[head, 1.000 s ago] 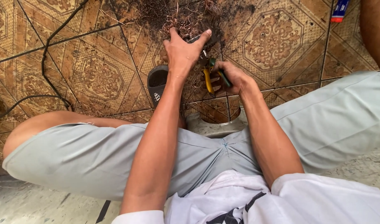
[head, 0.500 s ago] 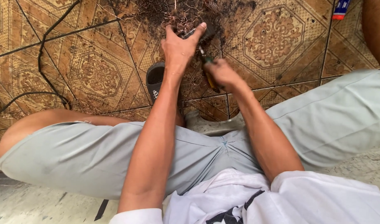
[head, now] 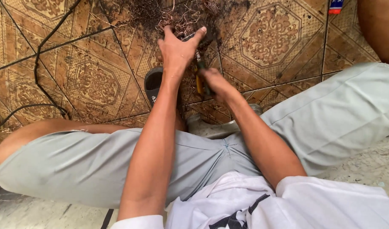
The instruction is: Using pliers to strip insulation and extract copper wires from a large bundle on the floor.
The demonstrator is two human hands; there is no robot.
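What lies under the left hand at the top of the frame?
Under the left hand lies a tangle of copper wire on sooty patterned floor tiles. The hand pinches a dark piece; what it is, and the wire beneath the palm, is hidden.

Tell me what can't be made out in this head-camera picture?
- Tool head: the left hand covers the business end of the yellow-handled tool.
- Right hand: its fingers curl out of sight around the handles.
- Wire pile: cut off by the top edge.
- Sandal: mostly hidden behind the left forearm.
- Blue and red object: cut by the top edge.
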